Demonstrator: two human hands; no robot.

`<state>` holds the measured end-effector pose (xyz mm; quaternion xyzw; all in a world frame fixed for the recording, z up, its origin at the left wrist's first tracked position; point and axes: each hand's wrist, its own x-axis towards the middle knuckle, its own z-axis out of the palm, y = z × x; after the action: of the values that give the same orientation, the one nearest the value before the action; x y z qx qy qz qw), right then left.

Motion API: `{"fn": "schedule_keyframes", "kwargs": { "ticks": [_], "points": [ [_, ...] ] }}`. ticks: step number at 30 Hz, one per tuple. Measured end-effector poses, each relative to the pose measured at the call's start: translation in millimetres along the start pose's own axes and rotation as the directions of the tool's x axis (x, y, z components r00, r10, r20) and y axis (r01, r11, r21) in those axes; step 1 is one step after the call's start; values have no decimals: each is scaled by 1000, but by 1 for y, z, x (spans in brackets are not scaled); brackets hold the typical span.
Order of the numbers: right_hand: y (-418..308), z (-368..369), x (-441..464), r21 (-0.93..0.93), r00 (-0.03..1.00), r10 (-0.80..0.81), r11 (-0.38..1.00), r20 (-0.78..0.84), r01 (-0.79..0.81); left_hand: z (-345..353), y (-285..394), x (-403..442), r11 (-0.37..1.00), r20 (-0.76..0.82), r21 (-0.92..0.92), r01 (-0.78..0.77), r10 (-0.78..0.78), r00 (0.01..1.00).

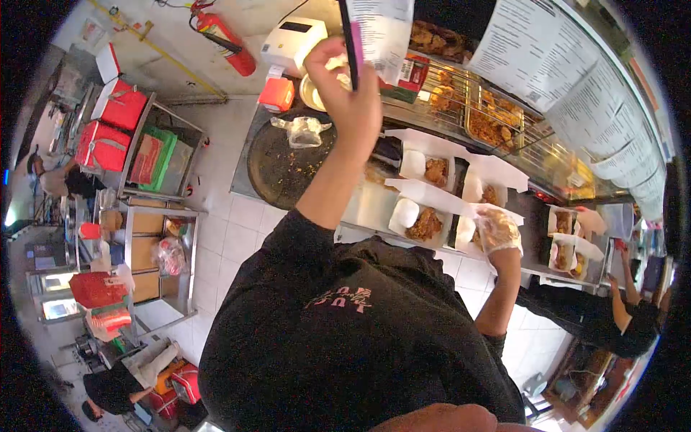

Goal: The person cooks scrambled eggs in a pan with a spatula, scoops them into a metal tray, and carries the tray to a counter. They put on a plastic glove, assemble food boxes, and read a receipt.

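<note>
My left hand (349, 97) is raised over the counter, its fingers closed around a slim dark object with a pink side (354, 47), seen nearly edge-on. My right hand (502, 232) wears a clear plastic glove and curls down at an open white box (464, 234) on the counter; its fingertips and anything in them are hidden. Left of it, another open box holds a white wrapped ball (405, 212) and fried chicken (425, 225). Behind stand two more open boxes with fried chicken (436, 171), one also with a white ball.
A dark round pan (284, 162) with a crumpled clear plastic glove (302, 132) is at left. Behind the boxes is a display case with racks of fried food (493, 119). At right, a co-worker's hand (592, 220) touches more filled boxes (565, 252). Paper sheets (533, 50) hang above.
</note>
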<state>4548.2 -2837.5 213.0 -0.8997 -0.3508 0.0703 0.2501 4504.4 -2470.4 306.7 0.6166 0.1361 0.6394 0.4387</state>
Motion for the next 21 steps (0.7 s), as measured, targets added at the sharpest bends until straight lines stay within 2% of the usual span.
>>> {"fn": "schedule_keyframes", "kwargs": {
  "ticks": [2, 3, 4, 6, 7, 9, 13, 15, 19, 21],
  "points": [
    [3, -3, -3, -100, 994, 100, 990, 40, -96, -7, -16, 19, 989, 2, -120, 88, -88, 996],
    [5, -3, -2, -112, 995, 87, 990, 38, -83, -9, -16, 29, 977, 22, -184, 111, -109, 994],
    [6, -4, -1, -119, 996, 79, 990, 43, -73, -14, -14, 36, 963, 62, -172, 206, -198, 978],
    [1, -5, 2, -31, 993, 113, 993, 12, -113, -15, -14, 48, 947, 74, -243, 209, -197, 978],
    [-3, -7, 4, -35, 994, 108, 994, 16, -108, -17, -12, 53, 948, 66, -242, 209, -198, 978],
    [-12, -11, 9, -33, 995, 96, 995, -6, -96, -19, -9, 61, 942, 175, -196, 273, -240, 955],
    [-9, -4, 14, 10, 998, 57, 998, -16, -57, -19, -21, 67, 937, 171, -206, 282, -249, 953],
    [-20, -9, 14, -81, 998, -50, 996, -39, 46, -19, -38, 70, 886, 295, -389, 252, -139, 945],
    [-18, -6, 12, -102, 999, -45, 994, -25, 42, -23, -27, 75, 918, 327, -280, 282, -185, 927],
    [-21, -9, 13, 3, 1000, 24, 1000, 7, -24, -25, -16, 78, 927, 365, -192, 322, -237, 900]
  ]
}}
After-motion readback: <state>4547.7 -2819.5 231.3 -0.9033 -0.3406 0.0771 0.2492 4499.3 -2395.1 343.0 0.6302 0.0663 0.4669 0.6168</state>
